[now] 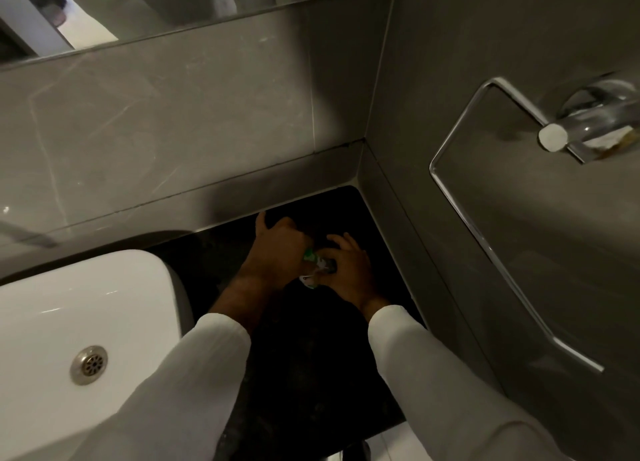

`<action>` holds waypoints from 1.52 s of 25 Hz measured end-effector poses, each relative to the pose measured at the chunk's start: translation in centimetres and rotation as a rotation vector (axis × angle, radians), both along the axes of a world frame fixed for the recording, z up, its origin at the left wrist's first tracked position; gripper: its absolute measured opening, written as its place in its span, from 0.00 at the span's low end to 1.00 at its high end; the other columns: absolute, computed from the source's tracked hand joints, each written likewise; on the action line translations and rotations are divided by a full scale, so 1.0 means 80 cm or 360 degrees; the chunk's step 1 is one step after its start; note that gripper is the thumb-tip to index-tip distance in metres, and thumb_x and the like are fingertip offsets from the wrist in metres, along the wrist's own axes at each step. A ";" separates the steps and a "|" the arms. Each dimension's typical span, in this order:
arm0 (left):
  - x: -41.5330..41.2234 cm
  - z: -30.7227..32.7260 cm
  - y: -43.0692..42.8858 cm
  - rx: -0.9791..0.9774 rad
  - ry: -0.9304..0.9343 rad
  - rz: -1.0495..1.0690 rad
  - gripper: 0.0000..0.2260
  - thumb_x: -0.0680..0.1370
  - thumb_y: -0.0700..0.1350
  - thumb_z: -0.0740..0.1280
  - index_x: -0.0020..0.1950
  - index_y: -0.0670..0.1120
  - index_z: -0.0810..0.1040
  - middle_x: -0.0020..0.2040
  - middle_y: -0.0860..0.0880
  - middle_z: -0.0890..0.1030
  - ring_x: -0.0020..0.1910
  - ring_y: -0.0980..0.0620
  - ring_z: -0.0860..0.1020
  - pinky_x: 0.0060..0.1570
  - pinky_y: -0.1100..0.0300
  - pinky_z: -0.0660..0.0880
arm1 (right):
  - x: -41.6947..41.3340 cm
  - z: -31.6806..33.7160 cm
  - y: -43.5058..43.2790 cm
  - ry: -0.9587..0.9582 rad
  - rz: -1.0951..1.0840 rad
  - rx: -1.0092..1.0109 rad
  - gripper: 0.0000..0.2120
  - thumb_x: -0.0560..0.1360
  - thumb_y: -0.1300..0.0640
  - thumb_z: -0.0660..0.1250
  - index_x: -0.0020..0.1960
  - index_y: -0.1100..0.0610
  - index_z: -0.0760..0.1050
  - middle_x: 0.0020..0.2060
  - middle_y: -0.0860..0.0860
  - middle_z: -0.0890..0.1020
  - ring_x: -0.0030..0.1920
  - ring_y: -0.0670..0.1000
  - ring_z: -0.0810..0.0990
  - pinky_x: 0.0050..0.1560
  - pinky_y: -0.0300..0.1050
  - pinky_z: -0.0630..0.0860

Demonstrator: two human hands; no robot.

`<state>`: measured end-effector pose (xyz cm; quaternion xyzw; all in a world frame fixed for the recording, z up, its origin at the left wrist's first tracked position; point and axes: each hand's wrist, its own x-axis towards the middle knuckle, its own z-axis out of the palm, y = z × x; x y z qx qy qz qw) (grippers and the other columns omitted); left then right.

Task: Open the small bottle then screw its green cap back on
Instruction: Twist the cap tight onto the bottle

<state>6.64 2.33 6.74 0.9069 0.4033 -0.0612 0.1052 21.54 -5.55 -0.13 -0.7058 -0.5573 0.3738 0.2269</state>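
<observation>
At centre frame, both hands meet over the dark table [304, 356], right of the white sink [69, 305]. The left hand [273, 256] is closed around the upper, green end of the small bottle [313, 265]; the right hand [349, 270] grips its lower body. The bottle lies tilted between them, mostly covered. The green cap [308, 254] is barely visible under the left fingers. Whether it is seated, loosened or being re-threaded cannot be determined. Judged status: a twisting step is in hand; completion is unconfirmed.
</observation>
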 end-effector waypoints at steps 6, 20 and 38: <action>0.003 0.005 0.014 -0.0033 0.0046 -0.0351 0.17 0.71 0.59 0.69 0.53 0.49 0.84 0.55 0.44 0.81 0.65 0.46 0.70 0.68 0.34 0.49 | 0.004 0.000 0.001 -0.0041 0.0030 -0.0007 0.19 0.64 0.43 0.79 0.54 0.45 0.82 0.74 0.46 0.69 0.79 0.57 0.55 0.75 0.70 0.54; -0.011 -0.010 -0.020 -0.0024 -0.0351 0.0403 0.11 0.75 0.55 0.67 0.56 0.56 0.75 0.42 0.54 0.78 0.55 0.48 0.76 0.67 0.42 0.56 | -0.005 -0.004 0.003 -0.0137 -0.0067 -0.0035 0.20 0.64 0.39 0.77 0.53 0.45 0.81 0.72 0.46 0.71 0.78 0.57 0.58 0.74 0.73 0.52; -0.013 -0.039 -0.076 -0.0073 -0.0793 0.0870 0.08 0.74 0.63 0.62 0.44 0.61 0.68 0.34 0.59 0.75 0.40 0.61 0.72 0.56 0.45 0.70 | -0.019 -0.001 -0.028 0.0089 -0.0260 0.0014 0.24 0.63 0.37 0.68 0.56 0.45 0.78 0.71 0.52 0.72 0.73 0.61 0.68 0.72 0.65 0.66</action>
